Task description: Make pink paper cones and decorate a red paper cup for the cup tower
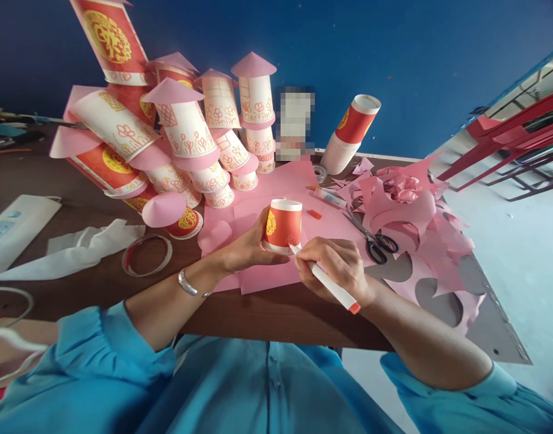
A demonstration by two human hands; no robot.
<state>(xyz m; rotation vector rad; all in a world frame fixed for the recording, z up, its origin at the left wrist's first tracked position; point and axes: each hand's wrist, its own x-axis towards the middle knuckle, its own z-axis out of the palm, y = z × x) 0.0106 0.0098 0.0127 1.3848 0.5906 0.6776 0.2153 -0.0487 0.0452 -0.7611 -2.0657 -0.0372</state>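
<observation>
My left hand (248, 244) grips a red paper cup (284, 224) with a gold emblem, its white rim facing up. In my right hand (333, 265) is a white marker (333, 286) with an orange end, held like a pen. Its tip touches the cup's lower side, where faint marks show on the red. Pink paper sheets (267, 274) lie under both hands. An orange marker cap (314, 214) rests on them just beyond the cup.
Decorated cup towers (188, 129) with pink cone roofs crowd the back left. A cup stack (342, 150) stands near the blue wall. Scissors (378, 244), a glue tube (329, 197) and pink paper scraps (403, 211) lie right; a tape roll (147, 255) lies left.
</observation>
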